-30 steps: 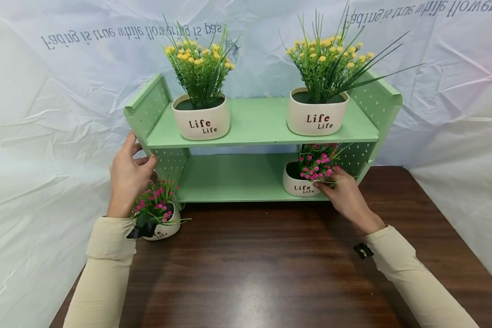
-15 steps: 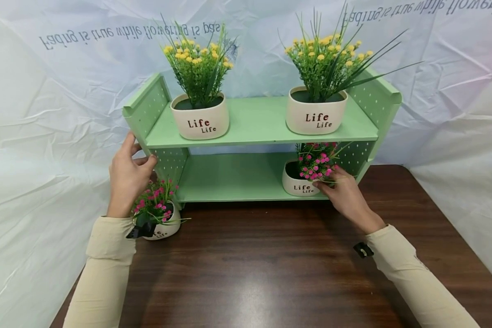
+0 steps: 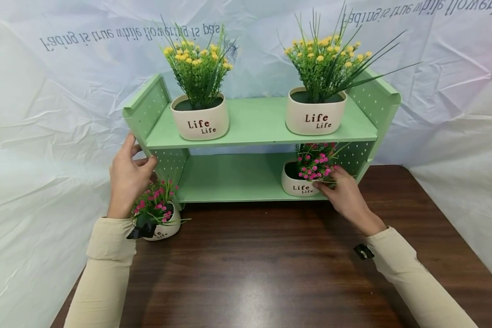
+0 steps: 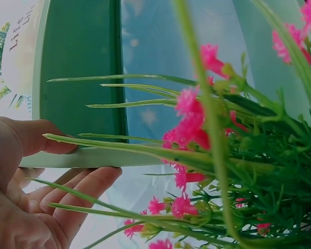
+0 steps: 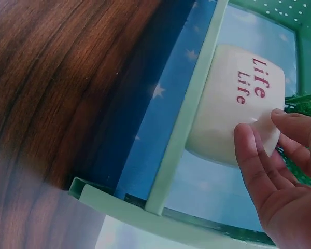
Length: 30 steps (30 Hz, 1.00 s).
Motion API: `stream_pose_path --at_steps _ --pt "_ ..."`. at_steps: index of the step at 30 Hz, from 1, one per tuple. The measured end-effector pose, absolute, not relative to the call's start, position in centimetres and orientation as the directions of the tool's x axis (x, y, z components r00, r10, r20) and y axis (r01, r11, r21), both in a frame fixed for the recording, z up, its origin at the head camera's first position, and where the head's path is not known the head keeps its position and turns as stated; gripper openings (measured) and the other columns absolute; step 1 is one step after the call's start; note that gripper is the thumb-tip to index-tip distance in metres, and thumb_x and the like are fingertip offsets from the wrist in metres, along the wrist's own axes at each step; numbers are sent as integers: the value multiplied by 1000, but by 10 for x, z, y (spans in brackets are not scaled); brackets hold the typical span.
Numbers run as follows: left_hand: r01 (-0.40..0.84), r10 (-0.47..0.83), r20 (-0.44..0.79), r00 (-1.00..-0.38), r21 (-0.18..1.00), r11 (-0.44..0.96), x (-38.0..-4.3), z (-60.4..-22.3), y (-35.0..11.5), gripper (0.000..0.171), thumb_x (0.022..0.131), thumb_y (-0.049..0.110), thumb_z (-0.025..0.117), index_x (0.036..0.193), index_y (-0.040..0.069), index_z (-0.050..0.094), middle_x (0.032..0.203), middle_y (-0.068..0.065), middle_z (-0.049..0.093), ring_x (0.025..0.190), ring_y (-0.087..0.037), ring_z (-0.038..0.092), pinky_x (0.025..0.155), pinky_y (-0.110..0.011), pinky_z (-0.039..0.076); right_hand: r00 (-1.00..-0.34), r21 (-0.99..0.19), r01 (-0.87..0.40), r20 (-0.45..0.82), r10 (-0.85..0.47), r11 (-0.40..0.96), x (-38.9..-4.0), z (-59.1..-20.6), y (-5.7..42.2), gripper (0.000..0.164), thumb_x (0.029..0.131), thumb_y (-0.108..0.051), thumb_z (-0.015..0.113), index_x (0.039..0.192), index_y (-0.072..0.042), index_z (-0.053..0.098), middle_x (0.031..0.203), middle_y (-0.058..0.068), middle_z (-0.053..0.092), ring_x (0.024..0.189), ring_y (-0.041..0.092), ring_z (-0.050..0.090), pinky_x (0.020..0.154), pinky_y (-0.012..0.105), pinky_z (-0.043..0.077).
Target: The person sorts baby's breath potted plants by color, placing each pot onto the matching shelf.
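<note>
A green two-tier shelf (image 3: 254,119) stands on the table in the head view. My left hand (image 3: 131,175) holds its left side panel; in the left wrist view the thumb lies on one face of the panel (image 4: 88,154) and the fingers on the other. On the lower tier, at the right, sits a white flowerpot (image 3: 297,184) with pink flowers. My right hand (image 3: 348,196) grips the right end of this pot. In the right wrist view, thumb and fingers pinch the pot's wall (image 5: 228,104), and its flowers are mostly hidden.
Two white pots with yellow flowers, a left one (image 3: 201,120) and a right one (image 3: 316,114), stand on the upper tier. Another pink-flowered pot (image 3: 170,226) stands on the brown table (image 3: 246,259) below my left hand, partly hidden by the wrist. A pale printed cloth (image 3: 57,91) hangs behind.
</note>
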<state>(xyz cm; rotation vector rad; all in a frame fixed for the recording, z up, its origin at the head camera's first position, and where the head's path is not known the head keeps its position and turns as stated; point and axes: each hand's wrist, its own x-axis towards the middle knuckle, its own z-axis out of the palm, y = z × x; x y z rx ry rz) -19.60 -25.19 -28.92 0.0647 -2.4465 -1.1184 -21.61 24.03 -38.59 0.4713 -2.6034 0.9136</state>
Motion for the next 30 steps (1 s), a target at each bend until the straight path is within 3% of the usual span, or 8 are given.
stream_pose_path --at_steps 4,6,11,16,19,22,25,30 --pt "145 -219 387 -895 720 679 -195 -289 -251 58 99 8 65 153 24 50 147 -22 61 114 -43 72 55 -9 54 -864 -505 -433 468 -185 747 -205 -380 247 33 98 -7 76 123 11 66 119 28 60 101 45 64 78 58 57" --pt "148 -218 393 -893 716 682 -195 -289 -252 59 99 8 65 154 25 49 146 -22 61 114 -43 72 55 -9 53 -854 -505 -447 487 -184 738 -198 -374 251 30 97 -4 76 123 8 68 119 25 62 101 41 67 79 48 61" --pt "144 -223 392 -893 717 683 -193 -289 -253 61 100 9 64 156 28 48 146 -21 62 113 -44 72 54 -10 53 -794 -514 -508 591 -143 692 -179 -358 262 19 94 3 77 113 0 73 108 12 66 88 5 69 67 8 54" --pt "136 -228 386 -894 719 682 -191 -289 -255 61 100 9 64 155 27 48 146 -21 62 114 -44 72 54 -9 53 -681 -498 -586 730 -55 639 -169 -332 268 21 91 12 76 110 8 72 99 17 69 76 -16 59 64 3 50" --pt "126 -231 377 -897 719 683 -190 -289 -256 60 100 9 64 155 27 48 146 -21 62 115 -44 71 54 -10 53 -625 -497 -596 780 24 630 -170 -315 271 22 90 15 74 111 13 71 99 17 70 78 -14 60 66 1 49" --pt "121 -232 369 -900 723 680 -191 -289 -256 60 100 10 64 155 27 48 147 -21 61 116 -45 71 54 -10 53 -608 -527 -550 784 122 647 -175 -299 273 26 91 10 74 117 12 70 105 2 66 87 -10 61 73 1 49" --pt "125 -228 367 -902 726 676 -192 -290 -256 60 100 9 64 155 26 48 147 -22 61 115 -46 71 54 -10 53 -633 -587 -456 742 220 669 -182 -284 276 35 95 -1 74 129 3 68 116 -10 60 98 -4 61 79 3 49" --pt "146 -212 385 -898 716 682 -195 -291 -254 60 100 7 65 154 26 49 146 -23 61 112 -46 72 53 -10 53 -744 -659 -326 621 246 678 -197 -271 281 58 100 -18 72 154 -16 51 145 8 59 125 25 66 90 12 56"
